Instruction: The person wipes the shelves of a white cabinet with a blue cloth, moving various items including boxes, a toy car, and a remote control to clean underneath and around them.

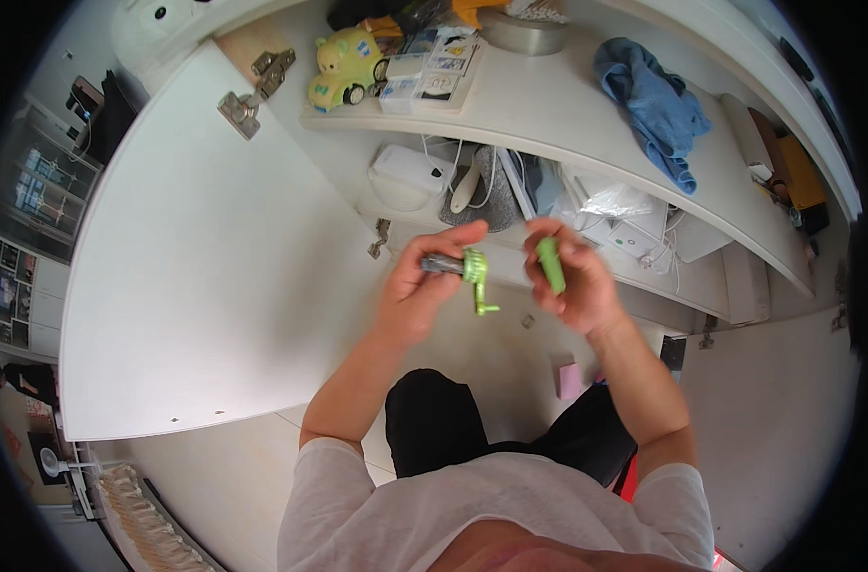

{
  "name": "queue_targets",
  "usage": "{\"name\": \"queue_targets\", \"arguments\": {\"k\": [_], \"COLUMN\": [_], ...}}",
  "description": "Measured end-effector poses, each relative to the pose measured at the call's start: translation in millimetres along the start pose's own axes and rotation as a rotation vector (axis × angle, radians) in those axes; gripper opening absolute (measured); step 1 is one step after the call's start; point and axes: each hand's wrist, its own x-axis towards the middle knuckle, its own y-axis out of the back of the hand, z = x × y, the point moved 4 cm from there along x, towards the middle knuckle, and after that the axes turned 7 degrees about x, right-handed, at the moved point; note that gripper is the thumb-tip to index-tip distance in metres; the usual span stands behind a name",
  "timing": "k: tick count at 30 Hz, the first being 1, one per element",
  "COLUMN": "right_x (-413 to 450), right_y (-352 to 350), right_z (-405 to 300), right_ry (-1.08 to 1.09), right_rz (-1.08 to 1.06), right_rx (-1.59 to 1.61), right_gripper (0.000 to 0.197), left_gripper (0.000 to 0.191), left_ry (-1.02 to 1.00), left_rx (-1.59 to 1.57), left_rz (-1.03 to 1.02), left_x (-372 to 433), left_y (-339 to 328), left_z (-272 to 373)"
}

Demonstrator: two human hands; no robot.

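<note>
My left hand (pixel 421 279) holds a small green device with a crank handle (pixel 476 270) and a dark grey, cylinder-like part, which lies across the fingers. The crank hangs from its right end, towards my right hand. Close by on the right, my right hand (pixel 577 275) grips a light green, tapered piece (pixel 550 265), its narrow end pointing down. The two green pieces are apart. Both hands are raised in front of an open white cabinet, and the right one is slightly blurred.
A white cabinet door (pixel 212 272) stands open on the left, another (pixel 770 429) on the right. The upper shelf (pixel 534 132) bears a green toy car (pixel 344 68) and a blue cloth (pixel 652 107). Below lie a white device (pixel 412 171), cables and plastic bags. A pink block (pixel 569 381) is on the floor.
</note>
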Motion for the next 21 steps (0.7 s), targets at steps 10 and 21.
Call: {"name": "queue_targets", "arguments": {"k": [10,21], "right_x": [-22.9,-35.3], "right_y": [-1.5,-4.6], "right_z": [4.4,-19.5], "right_ry": [0.038,0.229], "right_rz": [-0.042,-0.020], "right_rx": [-0.231,-0.143], "right_gripper": [0.030,0.037], "left_gripper": [0.036,0.077], "left_ry": [-0.070,-0.254], "left_rx": [0.432,1.601], "left_rz": [-0.375,0.394], "left_x": [29.9,203.0], "left_y": [-45.0,136.6], "left_z": [20.9,72.0]}}
